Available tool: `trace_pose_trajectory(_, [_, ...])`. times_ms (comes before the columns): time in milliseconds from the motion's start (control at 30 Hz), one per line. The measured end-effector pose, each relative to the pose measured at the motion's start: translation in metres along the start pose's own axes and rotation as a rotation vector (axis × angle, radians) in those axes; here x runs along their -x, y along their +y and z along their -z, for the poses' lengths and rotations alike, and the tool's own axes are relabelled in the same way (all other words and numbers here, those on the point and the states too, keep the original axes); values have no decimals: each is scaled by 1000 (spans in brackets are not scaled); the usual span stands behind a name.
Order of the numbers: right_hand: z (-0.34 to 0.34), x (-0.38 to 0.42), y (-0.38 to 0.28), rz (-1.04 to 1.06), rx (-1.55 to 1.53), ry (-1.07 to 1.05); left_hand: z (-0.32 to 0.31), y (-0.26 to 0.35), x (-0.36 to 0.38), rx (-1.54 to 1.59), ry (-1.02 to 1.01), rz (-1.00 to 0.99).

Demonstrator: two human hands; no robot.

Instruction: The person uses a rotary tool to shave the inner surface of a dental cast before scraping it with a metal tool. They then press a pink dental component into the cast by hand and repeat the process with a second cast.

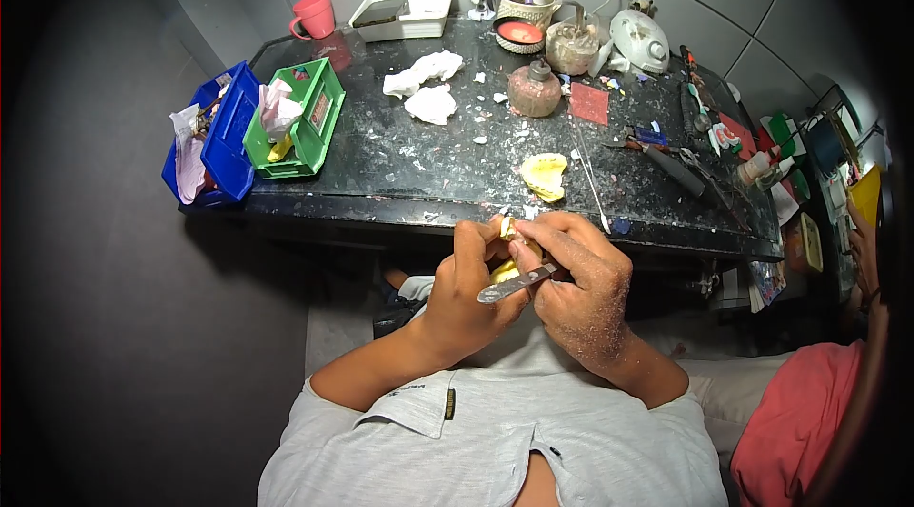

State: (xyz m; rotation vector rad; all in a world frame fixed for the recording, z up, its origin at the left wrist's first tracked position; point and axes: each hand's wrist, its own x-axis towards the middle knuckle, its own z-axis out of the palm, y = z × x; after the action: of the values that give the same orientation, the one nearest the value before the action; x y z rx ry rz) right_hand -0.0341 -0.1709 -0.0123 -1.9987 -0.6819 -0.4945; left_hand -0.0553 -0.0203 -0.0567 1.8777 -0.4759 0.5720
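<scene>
Just off the table's front edge, my left hand (468, 290) is closed around a yellow plaster dental model (505, 272); fingers cover most of it. A small white patch shows at its upper end. My right hand (588, 283), dusted with pale crumbs, grips a flat metal scalpel handle (512, 285) that slants across the model. The scalpel's blade end is hidden among the fingers. Beyond both hands, a second yellow dental model (544, 176) lies on the black table (381, 169).
At the left stand a blue bin (227, 150) and a green bin (324, 131). White crumpled tissue (430, 104), a glass burner (534, 91) and a pink wax sheet (588, 104) lie farther back. Tools, including a dark-handled one (674, 170), are at right. A person in red (804, 412) sits beside me.
</scene>
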Motion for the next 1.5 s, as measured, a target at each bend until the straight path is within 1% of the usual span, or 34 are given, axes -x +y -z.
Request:
trace_pose_trajectory(100, [0, 1, 0, -35, -14, -4, -1, -2, 1, -2, -1, 3])
trace_pose_trajectory(333, [2, 0, -1, -31, 0, -30, -2, -1, 1, -19, 2, 12])
trace_pose_trajectory(400, [4, -1, -2, -96, 10, -74, -10, -4, 1, -42, 87, -64])
trace_pose_trajectory(433, [4, -2, -1, -100, 9, -75, -12, -7, 2, -62, 103, -55])
trace_pose_trajectory(467, [4, -2, -2, -106, 7, -81, -11, -8, 2, -61, 103, -46])
trace_pose_trajectory(533, [5, -3, -4, -195, -30, -93, -9, -6, 0, -215, 75, -108])
trace_pose_trajectory(600, [3, -2, -2, -228, -63, -89, -8, -5, -1, -256, 87, -121])
trace_pose_trajectory(667, [0, -1, 3, -122, -44, -31, -7, -9, 1, -166, 78, -123])
trace_pose_trajectory(767, [-2, 1, 4, -87, -41, -8, -7, -6, 0, -152, 77, -113])
trace_pose_trajectory(900, [-2, 2, 3, -72, -26, -7, -6, -6, 2, -135, 64, -82])
trace_pose_trajectory(967, [-1, 1, 1, -58, -26, -6, -6, -6, 2, -206, 74, -116])
trace_pose_trajectory(1100, [-1, 2, 1, -30, -19, 4, -2, 3, -2, -224, 44, -102])
trace_pose_trajectory(1200, [-1, 2, 1, -24, -15, 11, -1, 5, -4, -231, 50, -129])
trace_pose_trajectory(1400, [1, 0, 2, -70, -61, -6, 1, 2, -4, -248, 24, -118])
trace_pose_trajectory(1500, [1, 1, 3, -36, -51, 4, 2, 2, -4, -249, 20, -137])
